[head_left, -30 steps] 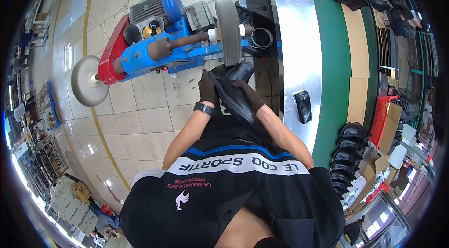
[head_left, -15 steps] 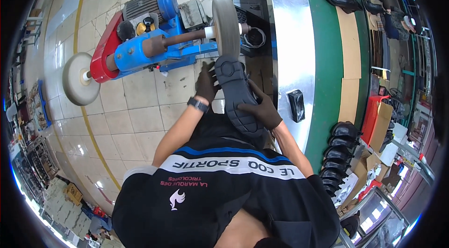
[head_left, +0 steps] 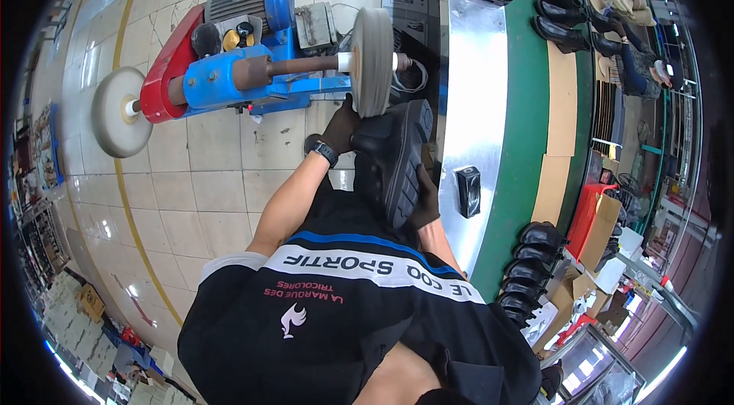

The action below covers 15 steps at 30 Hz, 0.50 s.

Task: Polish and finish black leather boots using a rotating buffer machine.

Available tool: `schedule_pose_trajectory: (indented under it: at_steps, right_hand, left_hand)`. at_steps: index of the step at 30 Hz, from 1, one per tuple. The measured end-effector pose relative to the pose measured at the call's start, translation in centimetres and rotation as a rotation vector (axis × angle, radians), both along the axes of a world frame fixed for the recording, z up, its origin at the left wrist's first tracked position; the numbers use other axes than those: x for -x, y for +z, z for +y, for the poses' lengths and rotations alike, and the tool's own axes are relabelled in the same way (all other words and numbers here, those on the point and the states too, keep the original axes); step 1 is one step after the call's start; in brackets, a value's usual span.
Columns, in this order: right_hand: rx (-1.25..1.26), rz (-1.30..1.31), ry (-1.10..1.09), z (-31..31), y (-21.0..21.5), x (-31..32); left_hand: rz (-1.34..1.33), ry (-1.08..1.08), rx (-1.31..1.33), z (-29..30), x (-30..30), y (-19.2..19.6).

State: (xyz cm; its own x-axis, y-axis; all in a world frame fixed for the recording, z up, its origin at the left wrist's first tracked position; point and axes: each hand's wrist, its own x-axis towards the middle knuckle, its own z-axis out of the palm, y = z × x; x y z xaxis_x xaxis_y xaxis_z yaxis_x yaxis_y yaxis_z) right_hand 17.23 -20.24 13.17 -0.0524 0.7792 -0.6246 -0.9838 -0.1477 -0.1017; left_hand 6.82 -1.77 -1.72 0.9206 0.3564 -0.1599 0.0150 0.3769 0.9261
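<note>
A black leather shoe (head_left: 378, 134), tilted on its side with its ridged sole (head_left: 410, 164) turned to the right, is between my hands. My right hand (head_left: 426, 202), in a dark brown glove, grips it from the sole side; most of its fingers are hidden behind the sole. On the other side my left hand (head_left: 342, 127), gloved too, closes on the shoe's upper, its fingertips partly hidden under the wheel. The shoe's upper end meets or lies just below the rim of a grey buffing wheel (head_left: 372, 61); whether they touch I cannot tell.
The wheel's shaft runs left to a blue machine (head_left: 222, 80) with a red belt guard (head_left: 170, 69) and a second, pale wheel (head_left: 121, 113). To the right stands a metal-edged green bench (head_left: 512, 122) with a small black box (head_left: 467, 191), several black shoes (head_left: 527, 267) and cardboard strips (head_left: 552, 122).
The shoe has rolled so its sole faces right instead of up at me. My right hand has moved lower and behind the sole; my left hand has come against the upper.
</note>
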Motion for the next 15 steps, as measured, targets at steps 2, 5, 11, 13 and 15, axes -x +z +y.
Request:
schedule_pose_trajectory:
  at_steps: [2,5,11,13,15]
  right_hand:
    - [-0.012,0.080,-0.100,0.6,-0.7,-0.3]
    - [0.182,-0.314,0.006,1.0,0.2,-2.0]
    - [0.287,-1.012,0.174,0.6,-0.3,-2.9]
    - [0.273,-1.243,0.355,2.3,2.3,-1.4]
    - [0.256,-1.193,0.394,2.1,1.7,-1.1]
  left_hand:
    - [-0.055,0.038,0.044,0.0,-0.1,1.6]
    - [-0.134,0.107,0.103,0.2,0.1,3.9]
    - [-0.161,0.112,1.094,0.1,0.0,3.9]
    - [-0.042,0.163,1.080,0.0,1.5,3.6]
    - [-0.289,0.014,1.093,0.0,4.2,1.7]
